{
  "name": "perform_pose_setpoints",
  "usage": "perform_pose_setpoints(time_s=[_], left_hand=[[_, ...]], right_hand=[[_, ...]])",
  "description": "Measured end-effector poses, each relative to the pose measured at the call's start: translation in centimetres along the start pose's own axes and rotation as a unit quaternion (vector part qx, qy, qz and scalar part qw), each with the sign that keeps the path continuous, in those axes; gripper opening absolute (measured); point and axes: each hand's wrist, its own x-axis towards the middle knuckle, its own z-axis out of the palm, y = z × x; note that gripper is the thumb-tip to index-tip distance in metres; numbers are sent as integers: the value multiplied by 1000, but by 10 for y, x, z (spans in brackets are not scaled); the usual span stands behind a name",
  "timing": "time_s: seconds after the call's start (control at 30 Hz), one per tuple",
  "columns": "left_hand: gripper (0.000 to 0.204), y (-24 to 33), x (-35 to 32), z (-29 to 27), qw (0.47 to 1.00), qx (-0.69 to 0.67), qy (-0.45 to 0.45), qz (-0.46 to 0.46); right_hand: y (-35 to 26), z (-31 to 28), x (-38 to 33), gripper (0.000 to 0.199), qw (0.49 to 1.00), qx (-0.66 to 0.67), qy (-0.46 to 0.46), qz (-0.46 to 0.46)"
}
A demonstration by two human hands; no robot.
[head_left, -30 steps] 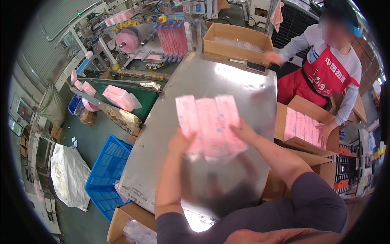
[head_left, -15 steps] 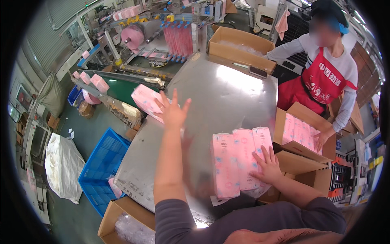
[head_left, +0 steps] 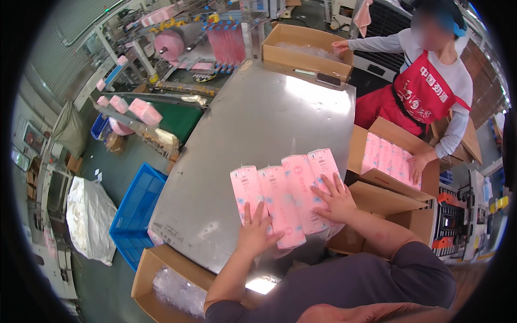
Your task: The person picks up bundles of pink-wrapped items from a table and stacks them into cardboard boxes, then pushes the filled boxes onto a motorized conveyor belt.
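Note:
Several pink, blue-patterned tissue packs (head_left: 293, 188) stand side by side in a row near the front of the metal table. My left hand (head_left: 254, 232) lies with spread fingers against the leftmost pack (head_left: 246, 185). On the other side, my right hand (head_left: 335, 203) rests with fingers apart on the rightmost pack (head_left: 322, 161). Both hands touch the row from its outer sides, and neither wraps round a pack. The undersides of the packs and parts of the hands' palms are hidden.
The metal table (head_left: 231, 134) reaches back to a carton (head_left: 283, 55) of clear plastic. More packs ride a green conveyor (head_left: 180, 119). A blue crate (head_left: 126, 226) and another carton (head_left: 142, 274) stand at left. At right, a co-worker (head_left: 425, 86) touches packs in a carton (head_left: 355, 145), beside an open carton (head_left: 423, 226).
My left hand has come back from the conveyor end, and the pack it touched there now joins the row's left side. The row has shifted left. The co-worker's far hand has lifted at the back carton.

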Motion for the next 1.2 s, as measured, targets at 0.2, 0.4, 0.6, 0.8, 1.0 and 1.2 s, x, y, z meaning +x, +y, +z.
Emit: perform_pose_setpoints(time_s=[0.2,0.4,0.6,0.8,1.0,1.2], left_hand=[[74,23,-29,28,987,155,32,-39],[81,17,-19,24,988,142,50,-38],[87,-30,116,-60,968,107,185,-134],[79,-98,251,-119,937,80,250,-229],[46,-186,193,-86,968,93,210,-104],[24,-104,-40,-24,992,75,89,45]], right_hand=[[3,-8,-16,71,998,-36,-29,-51],[5,0,-11,71,987,-16,18,-159],[6,-1,-11,69,986,-29,16,-165],[5,-3,-10,67,987,-24,12,-158],[22,-7,0,71,991,-19,5,-134],[88,33,5,74,866,488,54,94]])
